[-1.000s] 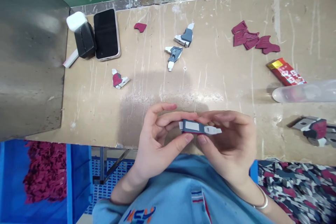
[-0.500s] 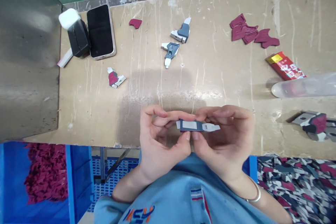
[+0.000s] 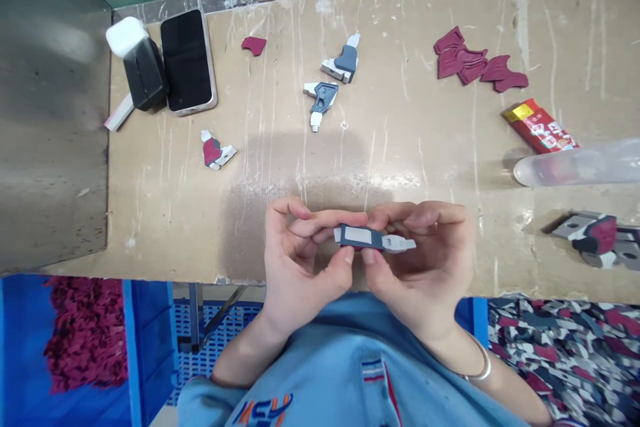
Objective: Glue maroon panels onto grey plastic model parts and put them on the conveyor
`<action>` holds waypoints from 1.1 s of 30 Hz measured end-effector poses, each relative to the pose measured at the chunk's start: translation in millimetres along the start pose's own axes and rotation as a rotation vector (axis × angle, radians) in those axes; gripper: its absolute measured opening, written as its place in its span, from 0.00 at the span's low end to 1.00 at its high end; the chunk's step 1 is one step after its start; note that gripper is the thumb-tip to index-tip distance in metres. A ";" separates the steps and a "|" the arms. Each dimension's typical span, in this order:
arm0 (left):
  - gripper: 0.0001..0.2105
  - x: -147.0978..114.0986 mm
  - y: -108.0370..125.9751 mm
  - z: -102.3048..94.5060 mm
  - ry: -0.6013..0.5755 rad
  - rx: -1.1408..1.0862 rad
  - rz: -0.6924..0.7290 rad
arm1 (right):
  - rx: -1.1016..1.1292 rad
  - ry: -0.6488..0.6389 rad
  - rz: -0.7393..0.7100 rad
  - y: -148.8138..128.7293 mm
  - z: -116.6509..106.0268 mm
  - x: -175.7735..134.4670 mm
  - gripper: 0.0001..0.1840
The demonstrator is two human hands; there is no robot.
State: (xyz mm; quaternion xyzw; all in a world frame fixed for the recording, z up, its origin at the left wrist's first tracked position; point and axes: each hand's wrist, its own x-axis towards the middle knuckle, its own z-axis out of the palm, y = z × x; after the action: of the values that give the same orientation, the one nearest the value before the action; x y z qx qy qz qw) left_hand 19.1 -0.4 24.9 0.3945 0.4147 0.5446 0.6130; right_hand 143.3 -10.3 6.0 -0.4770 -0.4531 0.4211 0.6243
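Between both hands, above the table's front edge, is a small grey-and-white plastic part (image 3: 361,235) seen edge-on, with a sliver of maroon beneath. My left hand (image 3: 305,267) pinches its left end between thumb and fingers. My right hand (image 3: 420,263) pinches the middle, and the part's white tip points right toward that palm. Farther back lie two grey-and-white parts, one solid-faced (image 3: 346,61) and one hollow-faced (image 3: 323,99). A similar part with a maroon panel (image 3: 213,151) rests to the left. One loose maroon panel (image 3: 254,46) lies behind it.
A phone (image 3: 187,61) and a black case (image 3: 145,73) lie at the back left. Several maroon panels (image 3: 480,65), a red packet (image 3: 540,127), a clear tube (image 3: 575,163) and assembled parts (image 3: 600,240) are on the right. Blue bins of maroon pieces (image 3: 87,333) and mixed parts (image 3: 565,353) stand below.
Both hands still pinch the part, which has tipped slightly so that its right end sits lower. My left thumb has shifted a little left. The whole view has drifted slightly.
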 end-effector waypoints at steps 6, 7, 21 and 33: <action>0.19 -0.7 -3.7 -1.4 -0.025 -0.086 -0.007 | -0.004 -0.002 -0.003 2.0 -0.2 0.4 0.24; 0.19 -0.9 -4.4 -1.6 -0.026 -0.102 -0.007 | 0.000 -0.003 -0.001 2.2 -0.2 0.4 0.24; 0.20 1.6 -3.0 -1.4 -0.026 -0.020 -0.024 | 0.034 -0.022 0.029 2.5 -0.6 0.8 0.23; 0.23 0.9 -3.4 -2.0 -0.004 0.064 -0.019 | -0.008 -0.034 0.035 2.2 -1.5 1.2 0.23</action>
State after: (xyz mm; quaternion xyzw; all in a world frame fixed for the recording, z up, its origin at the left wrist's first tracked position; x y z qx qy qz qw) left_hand 18.4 0.2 20.9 0.4112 0.4342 0.5245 0.6061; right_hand 144.8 -9.0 3.8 -0.4801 -0.4569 0.4382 0.6072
